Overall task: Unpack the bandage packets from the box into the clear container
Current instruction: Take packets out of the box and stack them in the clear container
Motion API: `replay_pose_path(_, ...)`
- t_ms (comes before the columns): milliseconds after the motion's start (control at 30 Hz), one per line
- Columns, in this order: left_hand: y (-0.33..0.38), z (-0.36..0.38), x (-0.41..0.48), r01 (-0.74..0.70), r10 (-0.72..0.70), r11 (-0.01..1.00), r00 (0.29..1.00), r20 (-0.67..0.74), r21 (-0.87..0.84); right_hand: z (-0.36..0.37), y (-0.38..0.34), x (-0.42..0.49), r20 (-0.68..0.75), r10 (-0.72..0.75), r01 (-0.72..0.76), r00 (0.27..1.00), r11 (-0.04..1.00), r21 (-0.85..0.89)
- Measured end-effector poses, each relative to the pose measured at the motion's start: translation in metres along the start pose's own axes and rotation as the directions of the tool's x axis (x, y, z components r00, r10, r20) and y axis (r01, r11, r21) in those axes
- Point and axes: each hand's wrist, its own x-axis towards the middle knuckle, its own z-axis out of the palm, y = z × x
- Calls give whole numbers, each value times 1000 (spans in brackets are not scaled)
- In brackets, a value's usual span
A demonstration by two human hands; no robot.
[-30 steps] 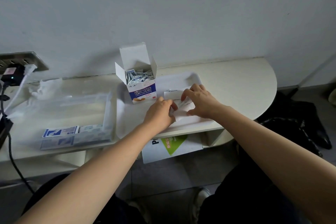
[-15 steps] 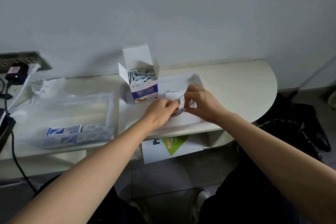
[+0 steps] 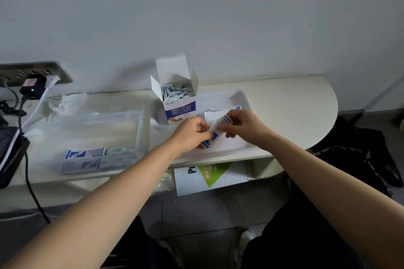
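The left hand point(image 3: 189, 136) and right hand point(image 3: 245, 126) pinch a bundle of bandage packets point(image 3: 212, 137), fingers hiding its ends. The open box point(image 3: 180, 112) stands at 11 o'clock of them; the clear container point(image 3: 140, 129), at 9 o'clock, is barely traceable

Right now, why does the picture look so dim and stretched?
Head view: dull, even light leaves the wall grey; its wide lens swells the forearms toward the corners; the container barely shows, the box print reads sharp.
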Motion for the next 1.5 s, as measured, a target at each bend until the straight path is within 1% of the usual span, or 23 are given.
replay_pose_path(67, 0, -1, -1, 18, -16, 998, 999, 30, -55, 1, 0, 1, -10, 14, -13, 1000, 998, 55)
replay_pose_path(100, -2, -2, -1, 2, -1, 999, 999, 32, -34, 2, 0, 1, -7, 23, -22, 1000, 997, 70)
replay_pose_path(167, -5, -6, 0, -67, 67, 992, 998, -3, 106, 4, 2, 2, 2, 20, -20, 1000, 1000, 14)
replay_pose_path(267, -8, -12, 1, -133, 166, 935, 983, -73, 328, 10, 4, 5, -59, -42, 29, 997, 979, -200)
replay_pose_path(333, -10, -12, -1, -154, 225, 884, 968, -112, 441, 13, 4, 5, -98, -64, 39, 993, 971, -235)
replay_pose_path(433, -17, -12, -4, -142, 266, 799, 955, -132, 584, 21, 8, 4, -66, -65, 44, 996, 961, -273)
replay_pose_path(567, -29, -9, -11, -62, 220, 724, 965, -144, 687, 28, 15, 1, -45, -40, 25, 998, 955, -294)
replay_pose_path(767, -29, -6, -12, -81, 229, 749, 963, -142, 657, 28, 6, 0, -44, -57, 43, 997, 961, -275)
replay_pose_path(867, -30, -3, -12, -84, 214, 750, 969, -120, 656, 31, 6, -1, -26, -52, 43, 998, 961, -274)
replay_pose_path(1067, -29, -8, -16, -79, 221, 740, 967, -130, 667, 30, 5, 0, -34, -61, 50, 998, 965, -259)
replay_pose_path(1167, -16, -23, -21, -95, 241, 757, 960, -141, 647, 26, -7, 1, -31, -73, 67, 997, 983, -172)
replay_pose_path(1233, -2, -39, -26, -100, 237, 768, 962, -137, 632, 24, -21, 4, -36, -111, 107, 993, 989, -106)
replay_pose_path(1333, 14, -72, -39, -71, 227, 770, 959, -168, 634, 31, -48, 10, -51, -177, 175, 983, 984, -40)
replay_pose_path(1433, 19, -106, -57, -17, 136, 843, 974, -182, 537, 48, -74, 17, -76, -190, 193, 979, 981, 36)
replay_pose_path(1500, 16, -125, -71, 16, 80, 873, 981, -176, 487, 63, -87, 22, -56, -192, 195, 980, 979, 57)
